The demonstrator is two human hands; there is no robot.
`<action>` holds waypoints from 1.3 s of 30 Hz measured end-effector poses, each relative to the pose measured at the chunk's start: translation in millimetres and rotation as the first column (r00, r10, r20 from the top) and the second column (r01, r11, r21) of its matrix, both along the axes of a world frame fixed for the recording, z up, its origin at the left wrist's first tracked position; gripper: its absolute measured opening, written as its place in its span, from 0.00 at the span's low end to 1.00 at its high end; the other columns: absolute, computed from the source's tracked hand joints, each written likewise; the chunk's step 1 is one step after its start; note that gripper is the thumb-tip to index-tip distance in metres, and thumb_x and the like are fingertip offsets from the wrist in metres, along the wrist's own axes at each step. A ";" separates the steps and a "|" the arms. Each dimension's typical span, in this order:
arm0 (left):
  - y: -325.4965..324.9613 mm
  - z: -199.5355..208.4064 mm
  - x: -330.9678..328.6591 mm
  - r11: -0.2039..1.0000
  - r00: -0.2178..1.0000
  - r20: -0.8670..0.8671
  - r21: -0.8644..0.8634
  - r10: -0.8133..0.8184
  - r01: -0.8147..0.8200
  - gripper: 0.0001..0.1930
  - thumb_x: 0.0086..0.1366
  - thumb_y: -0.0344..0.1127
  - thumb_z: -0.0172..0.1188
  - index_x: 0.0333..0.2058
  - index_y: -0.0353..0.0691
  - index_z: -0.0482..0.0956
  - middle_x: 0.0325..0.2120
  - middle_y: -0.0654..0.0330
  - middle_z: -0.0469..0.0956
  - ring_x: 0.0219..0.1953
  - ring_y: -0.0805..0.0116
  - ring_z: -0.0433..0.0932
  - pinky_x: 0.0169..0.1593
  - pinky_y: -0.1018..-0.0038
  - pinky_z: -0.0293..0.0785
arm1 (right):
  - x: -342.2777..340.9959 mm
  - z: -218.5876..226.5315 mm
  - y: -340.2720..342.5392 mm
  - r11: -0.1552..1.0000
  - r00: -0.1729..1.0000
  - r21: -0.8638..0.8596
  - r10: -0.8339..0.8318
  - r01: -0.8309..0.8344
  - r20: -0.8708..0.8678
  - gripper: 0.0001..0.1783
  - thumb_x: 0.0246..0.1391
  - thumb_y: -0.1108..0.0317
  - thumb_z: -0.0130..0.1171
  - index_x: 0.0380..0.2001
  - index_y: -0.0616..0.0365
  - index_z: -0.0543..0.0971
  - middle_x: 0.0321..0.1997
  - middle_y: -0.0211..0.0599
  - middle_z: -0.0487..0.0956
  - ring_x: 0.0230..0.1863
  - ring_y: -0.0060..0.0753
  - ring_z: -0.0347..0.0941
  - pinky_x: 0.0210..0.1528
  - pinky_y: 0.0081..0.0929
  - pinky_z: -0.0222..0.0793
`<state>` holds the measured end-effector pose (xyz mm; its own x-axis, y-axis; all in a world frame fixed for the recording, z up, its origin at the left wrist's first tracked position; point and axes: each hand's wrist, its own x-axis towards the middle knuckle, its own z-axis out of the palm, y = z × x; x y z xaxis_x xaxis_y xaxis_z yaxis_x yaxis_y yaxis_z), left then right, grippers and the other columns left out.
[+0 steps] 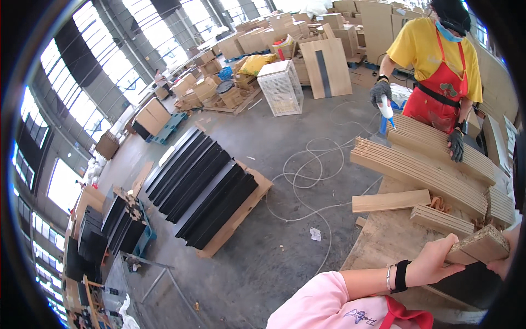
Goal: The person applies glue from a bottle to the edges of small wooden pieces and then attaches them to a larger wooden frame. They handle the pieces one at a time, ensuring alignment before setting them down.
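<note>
My left hand is closed on the end of a short stack of particleboard strips, with rough chip texture on the facing end. At the right rim my right hand grips the other end of this stack, partly cut off by the picture's dark edge. Both hands hold it over the near end of a wooden worktable. Beyond it lie a short grooved stack of strips, a light wooden board and a long stack of strips.
Across the table a person in a red apron holds a white glue bottle over another strip stack. A pale hose loops over the floor. Black panels lie to the left; a white crate stands farther back.
</note>
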<state>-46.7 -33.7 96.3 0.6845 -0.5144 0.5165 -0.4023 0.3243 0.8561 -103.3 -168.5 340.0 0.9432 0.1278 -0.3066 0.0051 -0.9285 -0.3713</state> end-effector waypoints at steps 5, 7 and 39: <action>-1.3 3.3 -0.5 0.998 0.996 0.068 -0.009 0.058 -0.058 0.26 0.49 0.35 0.72 0.42 0.39 0.65 0.34 0.49 0.74 0.37 0.44 0.75 0.37 0.62 0.72 | -13.9 -6.5 -5.7 0.991 0.981 -0.114 0.091 -0.072 0.170 0.16 0.42 0.72 0.67 0.37 0.62 0.77 0.31 0.49 0.78 0.33 0.46 0.77 0.36 0.33 0.70; -1.3 0.8 -3.5 0.990 0.987 0.085 -0.023 0.137 -0.136 0.26 0.48 0.35 0.73 0.42 0.39 0.66 0.35 0.49 0.74 0.36 0.44 0.76 0.36 0.63 0.73 | -13.4 -18.2 -16.8 0.967 0.949 -0.204 0.199 -0.150 0.243 0.18 0.41 0.72 0.67 0.38 0.60 0.77 0.32 0.50 0.78 0.34 0.48 0.76 0.36 0.33 0.70; 5.1 14.1 -1.3 0.994 0.994 -0.063 -0.053 0.087 -0.091 0.25 0.50 0.35 0.74 0.39 0.34 0.68 0.30 0.53 0.81 0.33 0.68 0.82 0.35 0.74 0.77 | -62.3 -9.1 -49.7 0.975 0.730 -0.136 -0.035 0.174 0.683 0.27 0.56 0.45 0.55 0.39 0.62 0.74 0.35 0.42 0.78 0.38 0.41 0.78 0.40 0.32 0.71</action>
